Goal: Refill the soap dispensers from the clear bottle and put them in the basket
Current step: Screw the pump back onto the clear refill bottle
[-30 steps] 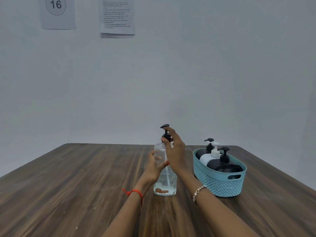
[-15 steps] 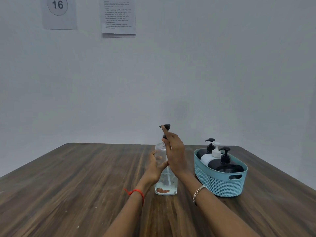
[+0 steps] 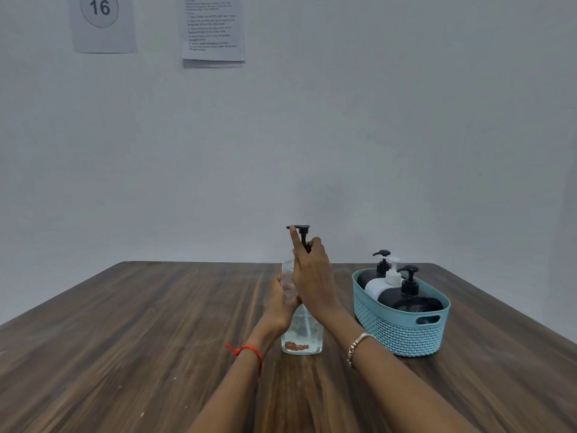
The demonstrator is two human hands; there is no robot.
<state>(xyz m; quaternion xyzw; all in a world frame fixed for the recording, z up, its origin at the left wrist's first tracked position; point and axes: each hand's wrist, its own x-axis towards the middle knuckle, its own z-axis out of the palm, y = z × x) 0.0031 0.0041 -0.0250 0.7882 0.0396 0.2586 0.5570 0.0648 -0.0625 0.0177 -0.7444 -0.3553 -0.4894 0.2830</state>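
**Both hands on the clear bottle, 3 dispensers in the basket**

The clear bottle (image 3: 301,335) stands upright on the wood-grain table (image 3: 125,339), just left of the basket (image 3: 402,335). The left hand (image 3: 282,303) wraps around its body. The right hand (image 3: 312,273) is curled round the neck of the black pump (image 3: 299,228), forefinger raised to the spout. A brown mark low in the bottle cannot be read. The blue basket holds 2 black dispensers (image 3: 409,303) and 1 white dispenser (image 3: 379,285), their lower halves hidden by its wall. On the wall, a sheet (image 3: 100,32) reads "16", its top cut off. The numbered lines on a second printed sheet (image 3: 212,29) are too small to read.
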